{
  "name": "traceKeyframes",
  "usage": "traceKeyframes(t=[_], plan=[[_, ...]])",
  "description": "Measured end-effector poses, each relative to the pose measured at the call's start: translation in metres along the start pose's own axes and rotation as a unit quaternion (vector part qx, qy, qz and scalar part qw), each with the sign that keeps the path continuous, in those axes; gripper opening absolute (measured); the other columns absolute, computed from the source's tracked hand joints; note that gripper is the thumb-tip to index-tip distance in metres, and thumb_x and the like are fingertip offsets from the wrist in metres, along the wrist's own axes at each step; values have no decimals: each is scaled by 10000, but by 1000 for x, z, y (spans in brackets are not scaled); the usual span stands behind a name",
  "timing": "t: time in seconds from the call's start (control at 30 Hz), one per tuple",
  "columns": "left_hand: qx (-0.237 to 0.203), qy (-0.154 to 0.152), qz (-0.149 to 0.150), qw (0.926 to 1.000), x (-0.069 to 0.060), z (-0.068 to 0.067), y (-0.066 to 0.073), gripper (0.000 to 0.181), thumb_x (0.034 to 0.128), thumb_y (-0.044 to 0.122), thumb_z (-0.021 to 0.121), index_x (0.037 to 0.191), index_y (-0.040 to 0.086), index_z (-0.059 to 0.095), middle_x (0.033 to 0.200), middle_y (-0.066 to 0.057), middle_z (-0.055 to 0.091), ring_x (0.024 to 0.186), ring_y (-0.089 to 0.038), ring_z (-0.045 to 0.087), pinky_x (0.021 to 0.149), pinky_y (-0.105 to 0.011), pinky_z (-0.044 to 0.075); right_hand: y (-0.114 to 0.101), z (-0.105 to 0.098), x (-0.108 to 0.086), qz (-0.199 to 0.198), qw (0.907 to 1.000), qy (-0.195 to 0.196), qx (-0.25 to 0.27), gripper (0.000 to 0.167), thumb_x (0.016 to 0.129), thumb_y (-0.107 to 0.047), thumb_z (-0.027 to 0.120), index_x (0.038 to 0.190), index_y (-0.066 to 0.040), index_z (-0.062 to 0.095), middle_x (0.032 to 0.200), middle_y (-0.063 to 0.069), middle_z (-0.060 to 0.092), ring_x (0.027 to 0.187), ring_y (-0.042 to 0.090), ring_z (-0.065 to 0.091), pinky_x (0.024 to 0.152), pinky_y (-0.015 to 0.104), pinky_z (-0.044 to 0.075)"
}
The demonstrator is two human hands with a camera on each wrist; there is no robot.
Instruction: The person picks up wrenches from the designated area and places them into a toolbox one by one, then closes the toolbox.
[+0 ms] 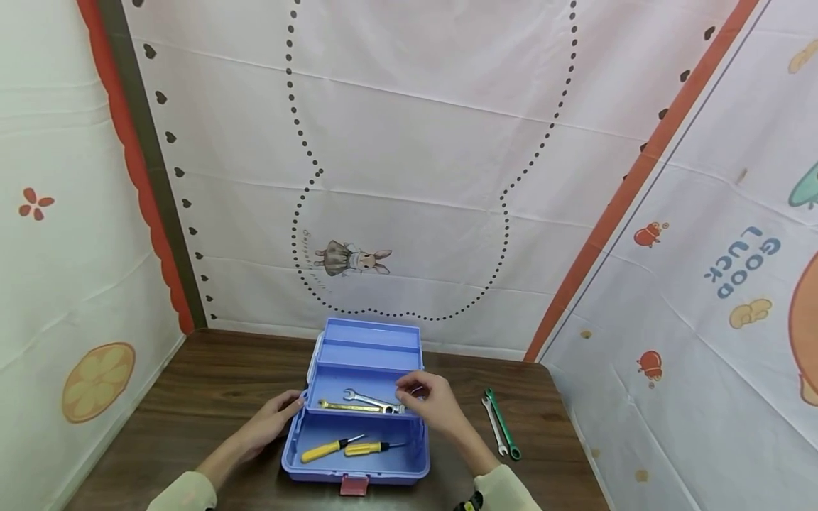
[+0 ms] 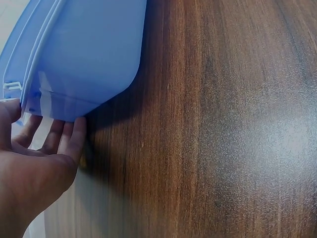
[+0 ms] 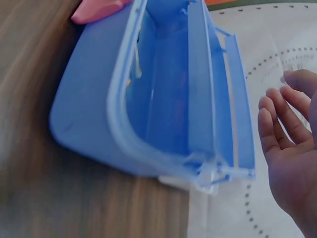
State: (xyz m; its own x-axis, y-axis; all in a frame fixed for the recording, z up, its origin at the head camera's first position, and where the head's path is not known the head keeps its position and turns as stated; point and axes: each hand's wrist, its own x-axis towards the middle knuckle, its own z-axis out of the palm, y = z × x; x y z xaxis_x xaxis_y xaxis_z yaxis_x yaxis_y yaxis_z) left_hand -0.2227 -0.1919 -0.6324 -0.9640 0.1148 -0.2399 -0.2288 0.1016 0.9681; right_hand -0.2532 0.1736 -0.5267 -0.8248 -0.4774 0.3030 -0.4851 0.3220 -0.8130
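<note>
A blue toolbox (image 1: 354,476) stands open on the table. My left hand (image 1: 271,424) holds its left side, thumb at the rim and fingers against the wall (image 2: 84,59). My right hand (image 1: 434,404) hovers at the right end of the raised tray (image 1: 329,383). In the right wrist view its fingers are loosely bent, with nothing seen between them. The tray holds a silver wrench (image 1: 364,397) and a gold-coloured wrench (image 1: 348,407); their right ends overlap. Two yellow-handled screwdrivers (image 1: 322,451) (image 1: 363,448) lie in the bottom compartment.
Right of the toolbox, a silver wrench (image 1: 493,424) and a green wrench (image 1: 503,422) lie side by side on the brown wooden table (image 1: 543,454). Printed white cloth (image 1: 409,213) hangs behind and on both sides. A pink latch (image 1: 354,485) juts from the toolbox front.
</note>
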Motion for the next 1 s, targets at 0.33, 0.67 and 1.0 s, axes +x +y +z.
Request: traceKeyframes(t=[0.33,0.67,1.0], plan=[[83,69,-7,9999,-1,-2,4,520,1126,299,545,1498,-61,491,1472,-262,539,1315,-366,583,1011,-514,584,26,-24,-32,681,9966,423,-180,187,972,-131,775,1104,0,766,977,26,747,864,146,675,758,249,594],[120,29,40,9999,1,0,-2,543,1125,334,547,1501,-54,490,1455,-241,550,1325,-358,575,1023,-512,577,41,-47,-59,902,9906,1030,-29,140,970,-131,792,1084,-50,781,965,17,763,865,156,701,755,249,599],[228,56,-7,9997,4,-1,-8,581,1119,387,547,1516,-34,488,1492,-253,533,1356,-378,554,1059,-529,550,69,-54,-79,1430,9764,1613,159,96,948,-49,793,1040,-75,779,960,43,758,858,141,701,757,232,588]])
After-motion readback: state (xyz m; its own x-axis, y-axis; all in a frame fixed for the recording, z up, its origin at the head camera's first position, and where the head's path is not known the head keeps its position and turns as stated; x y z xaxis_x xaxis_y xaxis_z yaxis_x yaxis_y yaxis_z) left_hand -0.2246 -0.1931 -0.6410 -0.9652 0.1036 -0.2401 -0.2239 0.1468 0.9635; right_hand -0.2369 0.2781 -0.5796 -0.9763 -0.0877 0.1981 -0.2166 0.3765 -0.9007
